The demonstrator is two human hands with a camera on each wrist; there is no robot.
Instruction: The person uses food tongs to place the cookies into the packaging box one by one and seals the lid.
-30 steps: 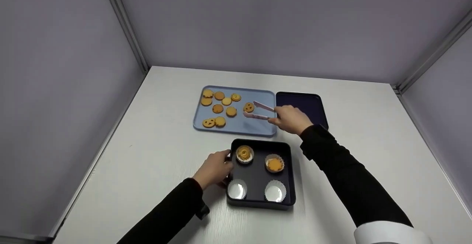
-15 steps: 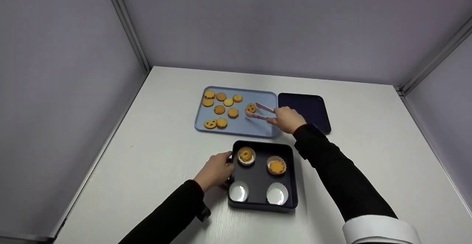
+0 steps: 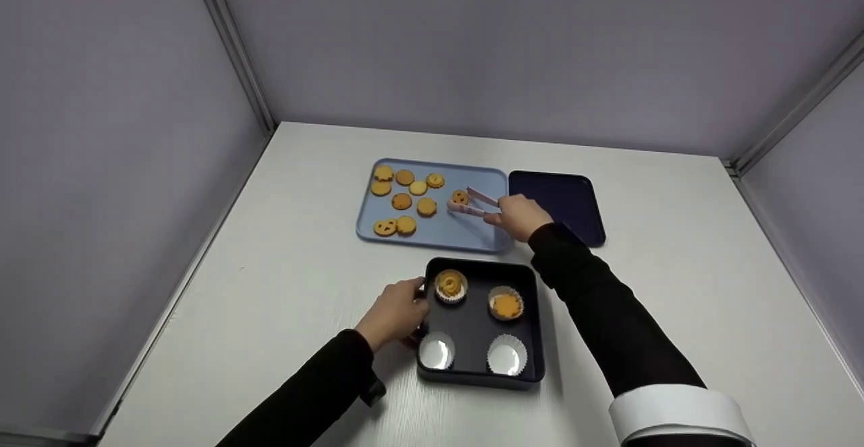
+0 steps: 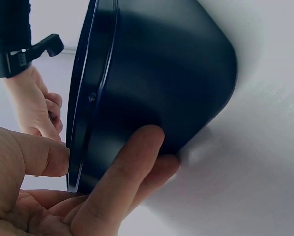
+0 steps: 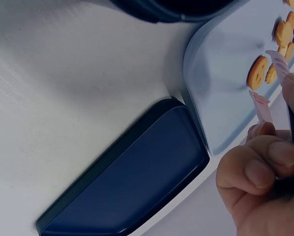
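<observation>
1. The tongs [image 3: 469, 210] lie near the middle of the head frame, over the right part of the blue tray [image 3: 472, 232]. Their long axis runs mostly sideways, sloping slightly down to the right; the tips point left and a little up.
2. In the right wrist view the tongs reach toward the upper left of the frame, their two tips spread apart.
3. A round cookie with holes [image 3: 460, 196] sits between the tips; whether they touch it cannot be told.
4. The right hand [image 3: 521, 219] has its fingers curled round the tongs' other end, so the cookie lies to the left of that hand in the head frame, beyond the tips.
5. The left hand [image 3: 393, 312] grips the left wall of the black box [image 3: 469, 332], thumb by the rim and fingers along the outer side. The tongs are above and right of this hand.
6. The box stands at lower centre on the white bench [image 3: 283, 265], with its upper two paper cups filled and its lower two without cookies.
7. More cookies [image 3: 401, 201] cover the tray's left part; a dark tray [image 3: 560, 197] is just right of it.
</observation>
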